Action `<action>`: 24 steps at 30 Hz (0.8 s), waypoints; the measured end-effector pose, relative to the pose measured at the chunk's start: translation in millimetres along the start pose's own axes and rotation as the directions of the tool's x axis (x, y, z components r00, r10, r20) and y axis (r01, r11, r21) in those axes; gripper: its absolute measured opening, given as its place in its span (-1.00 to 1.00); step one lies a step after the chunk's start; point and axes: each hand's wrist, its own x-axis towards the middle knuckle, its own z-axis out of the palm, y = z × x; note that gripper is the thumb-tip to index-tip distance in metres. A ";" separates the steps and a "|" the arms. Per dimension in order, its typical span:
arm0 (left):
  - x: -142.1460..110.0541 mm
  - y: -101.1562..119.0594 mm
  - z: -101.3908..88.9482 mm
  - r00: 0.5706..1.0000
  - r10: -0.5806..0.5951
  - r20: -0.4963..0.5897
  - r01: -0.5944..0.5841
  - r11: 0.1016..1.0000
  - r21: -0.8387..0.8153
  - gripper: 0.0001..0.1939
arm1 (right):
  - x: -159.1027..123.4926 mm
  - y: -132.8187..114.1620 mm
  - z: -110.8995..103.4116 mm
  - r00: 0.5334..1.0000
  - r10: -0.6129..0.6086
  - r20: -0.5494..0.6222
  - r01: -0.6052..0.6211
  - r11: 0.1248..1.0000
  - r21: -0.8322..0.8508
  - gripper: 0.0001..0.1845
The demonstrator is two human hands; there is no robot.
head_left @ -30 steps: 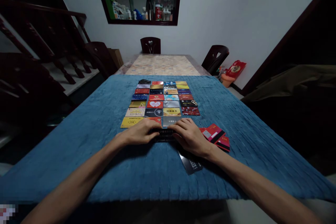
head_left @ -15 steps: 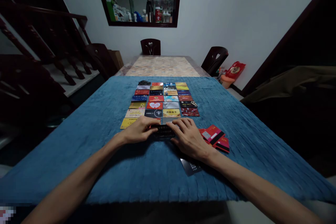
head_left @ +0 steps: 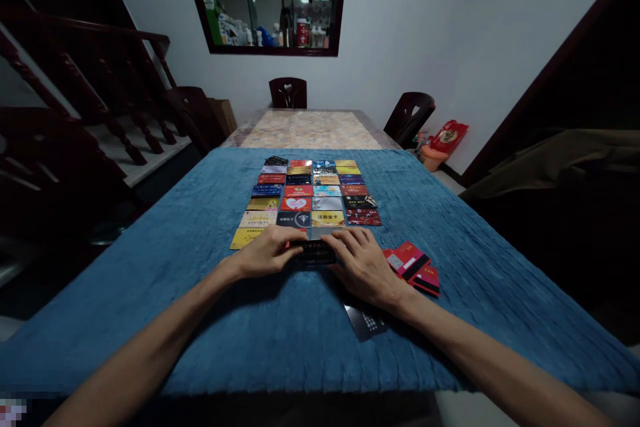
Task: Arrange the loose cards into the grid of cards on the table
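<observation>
Between my two hands is a small stack of black cards [head_left: 315,253], its long edge facing me. My left hand [head_left: 267,252] pinches its left end with thumb and fingers. On the right end, my right hand [head_left: 363,260] closes over it, its thumb mostly hidden. Just beyond the hands, rows of colourful plastic cards [head_left: 327,218] lie flat on a blue cloth [head_left: 165,273]. The nearest row is partly covered by my hands. Several red cards [head_left: 413,260] lie fanned beside my right hand, and a dark grey card [head_left: 365,321] sits below its wrist.
Past the cloth, the patterned tabletop [head_left: 310,128] continues to the back. Dark wooden chairs [head_left: 289,92] stand around it. A glass-shelved cabinet [head_left: 273,51] is set in the wall, with a stair railing [head_left: 100,27] at left and a red bag [head_left: 449,137] at right.
The view has tilted slightly, so the scene sits a little lower. Both hands stay on the black cards, which have hardly moved.
</observation>
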 end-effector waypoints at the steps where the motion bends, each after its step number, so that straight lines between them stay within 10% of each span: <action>1: -0.4 -0.6 0.3 1.000 0.000 -0.016 0.000 1.000 0.006 -0.78 | 0.1 0.4 -0.5 1.000 0.000 -0.021 0.000 1.000 -0.006 -0.54; 24: -1.8 2.2 3.7 0.965 0.230 -0.126 -0.167 0.909 0.382 -0.39 | 1.9 9.5 -10.0 0.994 0.097 -0.046 -0.095 0.994 0.046 -0.48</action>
